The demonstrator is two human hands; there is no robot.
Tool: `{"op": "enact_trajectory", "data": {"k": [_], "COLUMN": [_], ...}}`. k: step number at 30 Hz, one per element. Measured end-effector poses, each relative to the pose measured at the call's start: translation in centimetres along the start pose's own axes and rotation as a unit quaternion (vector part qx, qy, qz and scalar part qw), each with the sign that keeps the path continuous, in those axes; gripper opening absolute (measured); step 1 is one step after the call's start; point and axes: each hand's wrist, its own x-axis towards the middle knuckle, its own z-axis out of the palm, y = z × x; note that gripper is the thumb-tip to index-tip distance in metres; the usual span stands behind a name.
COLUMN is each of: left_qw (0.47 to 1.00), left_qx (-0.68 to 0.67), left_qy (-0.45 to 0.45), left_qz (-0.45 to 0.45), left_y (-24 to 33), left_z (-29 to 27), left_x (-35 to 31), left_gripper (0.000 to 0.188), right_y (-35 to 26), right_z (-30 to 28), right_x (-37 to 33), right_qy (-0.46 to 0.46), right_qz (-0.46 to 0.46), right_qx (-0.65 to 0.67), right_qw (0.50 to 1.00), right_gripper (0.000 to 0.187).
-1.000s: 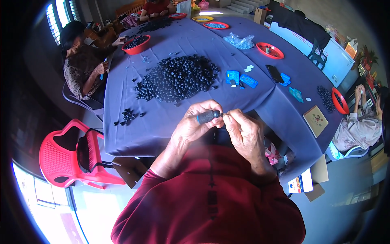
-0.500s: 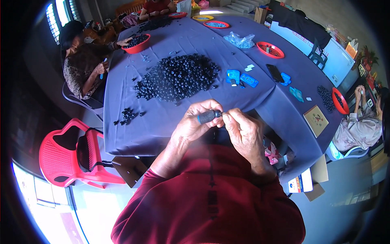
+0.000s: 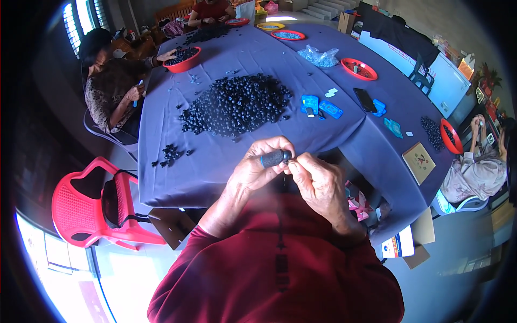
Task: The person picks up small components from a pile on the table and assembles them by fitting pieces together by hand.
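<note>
My left hand (image 3: pixel 250 168) is closed in front of my chest, near the table edge. One of its digits wears a dark finger sleeve (image 3: pixel 272 158) with a blue rim. A small round black part (image 3: pixel 287 155) sits in its fingertips. My right hand (image 3: pixel 319 176) meets it there, thumb and forefinger pinched against the part; anything tiny between them is too small to make out. Beyond my hands a wide heap of similar black parts (image 3: pixel 237 105) covers the cloth, and a smaller cluster (image 3: pixel 171 155) lies to its left.
Blue packets (image 3: pixel 309 103) and a black phone (image 3: pixel 365 100) lie right of the heap on the purple tablecloth (image 3: pixel 177 185). Farther off are a red bowl (image 3: pixel 184 64), a red tray (image 3: pixel 359 69) and a clear bag (image 3: pixel 319 56). Other people sit around; a pink chair (image 3: pixel 102 204) stands at left.
My right hand has shifted slightly left and down, its fingertips closer around the small black part. My left hand has turned the part a little. The view has moved slightly.
</note>
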Motion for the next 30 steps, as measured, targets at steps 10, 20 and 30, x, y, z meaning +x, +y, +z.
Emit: {"op": "enact_trajectory", "data": {"k": [10,20,30], "left_qw": [0.995,0.989,0.992], "left_qx": [-0.067,-0.114,-0.101], "left_qy": [-0.072,-0.092,-0.071], "left_qz": [0.007,-0.011,-0.019], "left_y": [-0.3,-0.3,-0.3], "left_z": [-0.1,-0.4,-0.2], "left_x": [0.3,0.4,0.2], "left_gripper": [0.025,0.021,0.022], "right_y": [-0.1,0.5,0.5], "right_z": [-0.4,0.2,0.5], "right_x": [-0.2,-0.2,-0.1], "right_qy": [0.012,0.052,0.085], "right_qz": [0.051,0.006,-0.031], "right_qx": [0.044,0.025,0.011], "right_qw": [0.998,0.998,0.996], "right_gripper": [0.016,0.015,0.015]}}
